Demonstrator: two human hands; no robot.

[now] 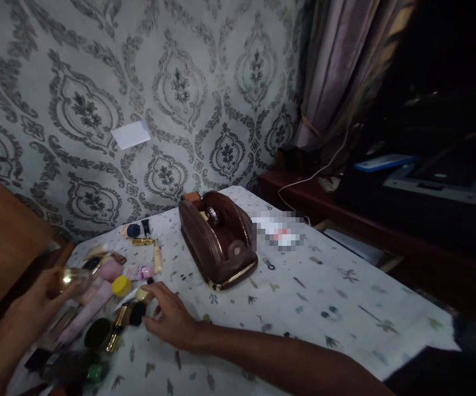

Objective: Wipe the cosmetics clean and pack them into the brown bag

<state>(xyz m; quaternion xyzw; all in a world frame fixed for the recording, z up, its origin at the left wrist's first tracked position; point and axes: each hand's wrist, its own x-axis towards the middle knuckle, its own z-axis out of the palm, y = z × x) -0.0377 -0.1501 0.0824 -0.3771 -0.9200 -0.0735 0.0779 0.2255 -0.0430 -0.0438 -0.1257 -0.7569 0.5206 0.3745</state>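
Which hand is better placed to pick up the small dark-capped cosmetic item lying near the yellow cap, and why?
Probably the right hand: its fingers hover open right beside the dark-capped item. The left hand is already wrapped around a clear bottle, so it is occupied.

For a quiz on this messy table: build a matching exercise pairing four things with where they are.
Things:
1. brown leather zip pouch
2. clear glass bottle
3. round yellow cap
4. white paper slip

Places:
A. on the patterned wall
B. in the left hand
C. open at mid-table
D. among the cosmetics, just beyond the right hand

Pairs: 1-C, 2-B, 3-D, 4-A
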